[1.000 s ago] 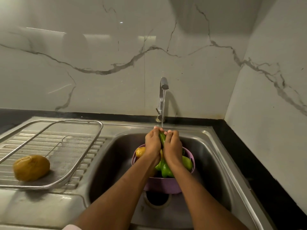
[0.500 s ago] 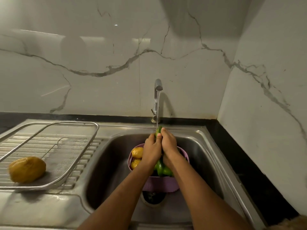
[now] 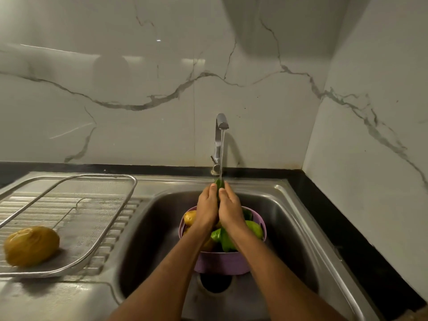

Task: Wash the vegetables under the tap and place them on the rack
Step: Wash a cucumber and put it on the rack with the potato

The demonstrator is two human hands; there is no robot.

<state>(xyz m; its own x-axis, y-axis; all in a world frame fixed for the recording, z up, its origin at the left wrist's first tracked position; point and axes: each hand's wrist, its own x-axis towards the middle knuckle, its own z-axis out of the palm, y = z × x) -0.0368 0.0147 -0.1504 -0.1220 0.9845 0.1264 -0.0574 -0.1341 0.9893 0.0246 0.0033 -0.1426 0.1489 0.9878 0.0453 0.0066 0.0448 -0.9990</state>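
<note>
Water runs from the tap (image 3: pixel 221 126) onto a long green vegetable (image 3: pixel 219 183). My left hand (image 3: pixel 207 208) and my right hand (image 3: pixel 230 209) hold it between them, palms pressed against its sides; only its tip and lower end (image 3: pixel 225 242) show. Below my hands a purple basket (image 3: pixel 222 262) stands in the sink (image 3: pixel 157 228), holding a potato (image 3: pixel 190 217) and green vegetables (image 3: pixel 254 229). A wire rack (image 3: pixel 92 239) lies on the drainboard at the left with one potato (image 3: pixel 31 245) on it.
The drain hole (image 3: pixel 215 282) lies just in front of the basket. A black counter strip (image 3: pixel 347 228) runs along the back and the right of the sink. Marble walls close in behind and on the right.
My hands have slid up along the green vegetable toward the tap stream, so its tip now pokes out above my fingers. The view has shifted slightly.
</note>
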